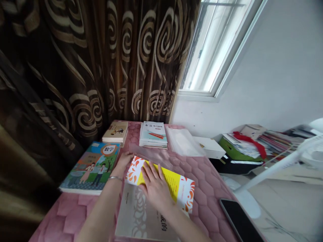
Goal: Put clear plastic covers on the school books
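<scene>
A grey book (pixel 133 211) with a silvery pattern lies on the pink quilted cover (pixel 202 198). Across its upper part is a yellow, white and orange printed cover or sheet (pixel 183 193). My right hand (pixel 156 185) rests flat on the yellow part, fingers spread. At the sheet's upper left corner is my left hand (pixel 124 162), with a bracelet on the wrist; its fingertips are too small and partly hidden to tell whether they grip anything. Clear plastic film (pixel 151 154) lies just beyond the sheet.
A math textbook stack (pixel 94 164) lies left, with small brown books (pixel 115 131) and white-blue booklets (pixel 153 134) behind. Plastic sleeves (pixel 185 143) and a white box (pixel 209 147) are back right. A phone (pixel 239 218) and white lamp (pixel 248 201) stand right.
</scene>
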